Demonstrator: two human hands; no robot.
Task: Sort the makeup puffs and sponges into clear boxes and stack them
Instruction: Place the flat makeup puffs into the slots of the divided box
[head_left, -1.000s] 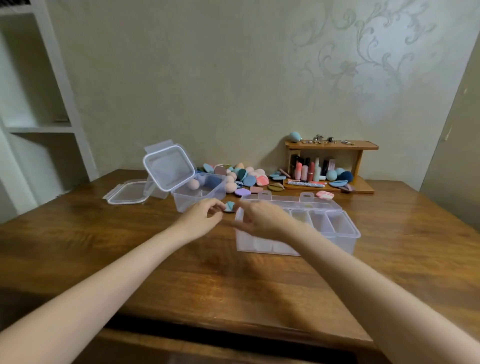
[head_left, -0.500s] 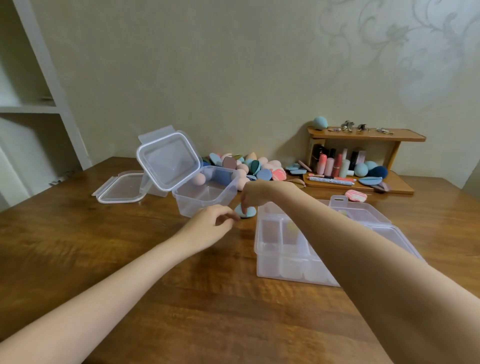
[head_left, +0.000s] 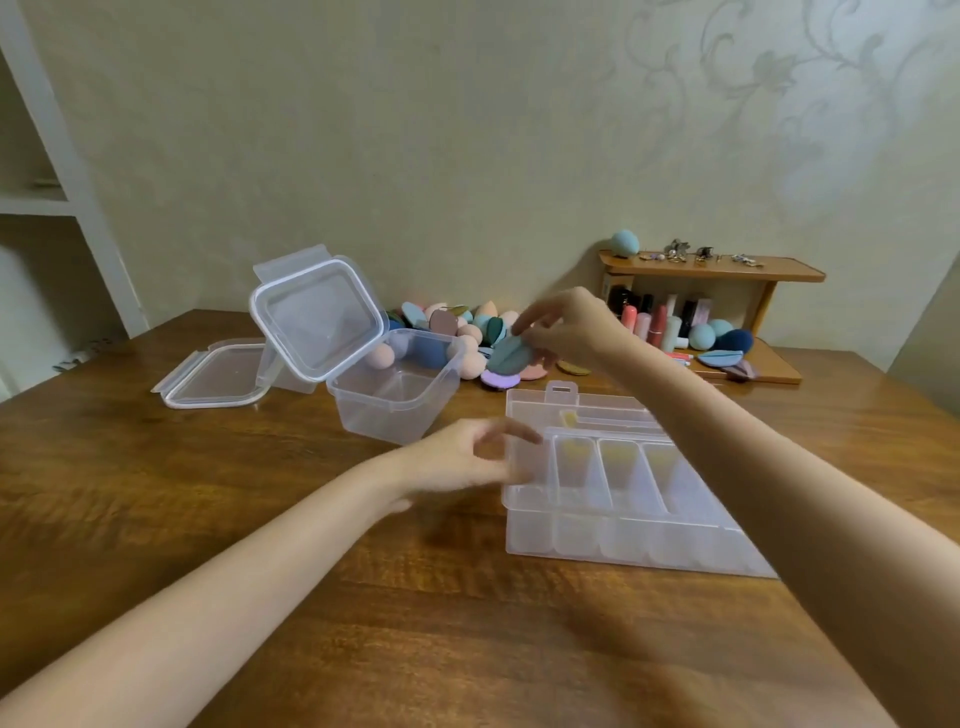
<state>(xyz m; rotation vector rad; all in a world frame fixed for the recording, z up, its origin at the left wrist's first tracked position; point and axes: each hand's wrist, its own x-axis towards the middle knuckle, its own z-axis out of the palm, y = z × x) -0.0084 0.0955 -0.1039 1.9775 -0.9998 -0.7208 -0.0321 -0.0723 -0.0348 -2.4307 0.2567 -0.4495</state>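
Right hand: my right hand is raised behind the divided box, pinching a teal puff between thumb and fingertips.
Left hand: my left hand hovers at the divided box's left edge, fingers loosely curled and holding nothing; whether they touch the plastic I cannot tell, as it is blurred.
Teal puff: in the air, above a lilac puff lying on the table behind the divided box.
Divided box: the clear divided box sits on the table with its long compartments open to view.
Small box: a clear small box stands left of and behind the divided box, its lid propped upright at its left rim; a pink sponge and a dark blue sponge show through it.
Loose lid: a second clear lid lies flat, further left from the divided box.
Pile: puffs and sponges heaped against the wall, behind the divided box.
Wooden shelf: a small wooden shelf behind and right of the divided box carries bottles and more sponges.
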